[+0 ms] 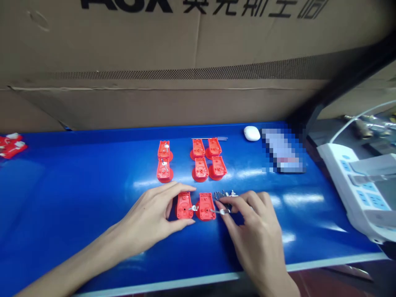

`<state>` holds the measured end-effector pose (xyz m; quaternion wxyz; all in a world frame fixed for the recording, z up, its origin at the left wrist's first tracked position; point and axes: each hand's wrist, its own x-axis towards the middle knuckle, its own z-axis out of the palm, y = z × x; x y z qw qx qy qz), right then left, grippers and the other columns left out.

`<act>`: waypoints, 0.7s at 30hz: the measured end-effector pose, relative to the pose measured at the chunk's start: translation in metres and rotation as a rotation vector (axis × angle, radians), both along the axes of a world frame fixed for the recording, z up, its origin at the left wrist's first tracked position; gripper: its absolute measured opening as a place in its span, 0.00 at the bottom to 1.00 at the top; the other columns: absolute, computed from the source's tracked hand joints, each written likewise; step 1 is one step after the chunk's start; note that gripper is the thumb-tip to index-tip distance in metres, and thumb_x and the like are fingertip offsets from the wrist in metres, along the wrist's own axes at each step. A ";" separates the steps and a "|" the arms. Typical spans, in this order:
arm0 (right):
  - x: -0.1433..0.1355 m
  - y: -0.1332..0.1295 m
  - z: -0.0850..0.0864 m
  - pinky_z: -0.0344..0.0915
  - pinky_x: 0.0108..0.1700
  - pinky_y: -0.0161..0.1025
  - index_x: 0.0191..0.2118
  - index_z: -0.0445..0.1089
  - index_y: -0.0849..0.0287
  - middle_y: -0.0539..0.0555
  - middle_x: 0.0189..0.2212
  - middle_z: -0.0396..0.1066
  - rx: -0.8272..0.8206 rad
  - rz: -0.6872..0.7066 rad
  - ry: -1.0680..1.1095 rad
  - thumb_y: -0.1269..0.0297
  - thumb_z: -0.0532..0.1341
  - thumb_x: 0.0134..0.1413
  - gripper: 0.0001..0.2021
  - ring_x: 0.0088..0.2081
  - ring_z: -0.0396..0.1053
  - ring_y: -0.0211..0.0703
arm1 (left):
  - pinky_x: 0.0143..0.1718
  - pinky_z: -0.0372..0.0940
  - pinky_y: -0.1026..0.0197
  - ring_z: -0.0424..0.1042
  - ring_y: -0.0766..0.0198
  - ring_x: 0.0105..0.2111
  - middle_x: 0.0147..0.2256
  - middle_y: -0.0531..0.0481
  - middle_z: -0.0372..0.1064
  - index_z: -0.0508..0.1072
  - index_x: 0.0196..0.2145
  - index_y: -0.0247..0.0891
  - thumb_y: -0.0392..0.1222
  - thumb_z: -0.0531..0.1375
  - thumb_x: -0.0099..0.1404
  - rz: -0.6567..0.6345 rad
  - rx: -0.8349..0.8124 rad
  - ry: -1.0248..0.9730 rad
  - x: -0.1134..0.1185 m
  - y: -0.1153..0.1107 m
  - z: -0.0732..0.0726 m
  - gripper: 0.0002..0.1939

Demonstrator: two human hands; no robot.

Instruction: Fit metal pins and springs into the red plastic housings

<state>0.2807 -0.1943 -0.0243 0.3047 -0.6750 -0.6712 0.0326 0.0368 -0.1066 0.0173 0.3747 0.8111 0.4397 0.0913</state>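
My left hand (151, 214) has its thumb and fingers round a red plastic housing (185, 202). A small white-headed metal part (194, 208) lies across that housing's right side. Just to the right is a second red housing (206, 212). My right hand (253, 227) is beside it, thumb and forefinger closed near another small metal part with a white end (225, 211), which points left over the second housing. Behind the right fingertips lie dark screws (219, 194) and small white pieces (233, 193).
Several more red housings stand farther back, in a left column (165, 170) and a right group (218, 167). A white case (251, 133), a blurred phone-like object (283, 150) and a white power strip (361, 185) are at the right. Red parts (12, 146) lie far left.
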 end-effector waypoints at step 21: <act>0.006 -0.018 0.023 0.63 0.46 0.50 0.47 0.76 0.52 0.55 0.36 0.73 0.113 -0.129 -0.012 0.58 0.63 0.76 0.06 0.40 0.66 0.53 | 0.32 0.71 0.61 0.73 0.65 0.32 0.55 0.46 0.76 0.75 0.62 0.46 0.53 0.77 0.64 0.005 0.208 -0.123 0.002 -0.006 0.008 0.33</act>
